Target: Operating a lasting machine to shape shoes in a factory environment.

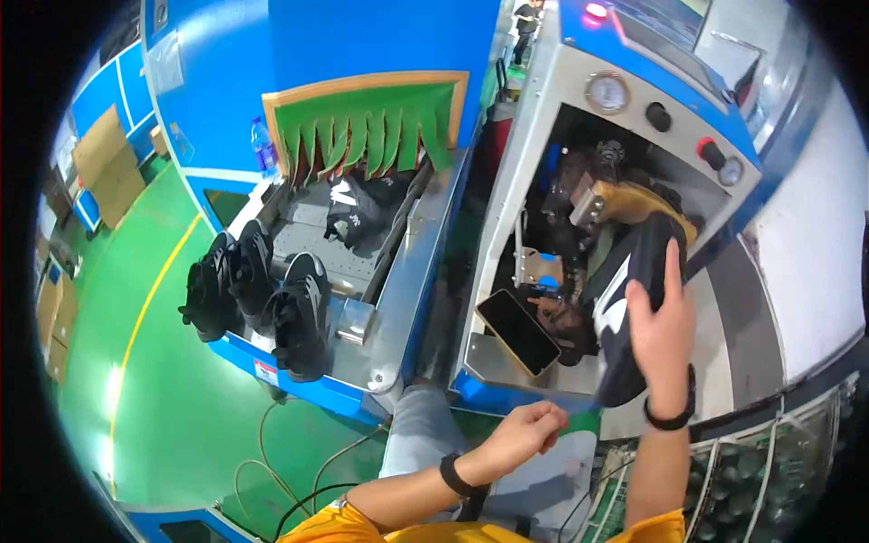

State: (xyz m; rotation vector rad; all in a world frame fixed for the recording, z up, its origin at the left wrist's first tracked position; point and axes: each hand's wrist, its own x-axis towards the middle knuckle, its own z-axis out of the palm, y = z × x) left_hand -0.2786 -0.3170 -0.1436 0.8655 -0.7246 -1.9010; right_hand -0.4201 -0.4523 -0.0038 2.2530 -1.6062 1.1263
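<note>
My right hand (663,339) grips a black sneaker (641,271) with a white patch on its side, thumb and index finger along its dark sole. The shoe stands at the opening of a machine, against a yellow-brown padded arm (634,201). My left hand (532,427) hovers in front of the machine's lower edge, apart from the shoe. Its fingers are curled closed, with nothing visible in them. A dark-screened phone (519,332) leans at the opening's lower left, above the left hand. Inside, a metal clamp (541,269) with a blue piece shows.
On my left, several black sneakers (303,312) stand on the conveyor's near end. Another dark shoe (348,213) lies near the green strip curtain (362,127). A water bottle (263,147) stands beside it. Pressure gauge (606,92) and knobs top the machine; cables (272,452) loop over the floor.
</note>
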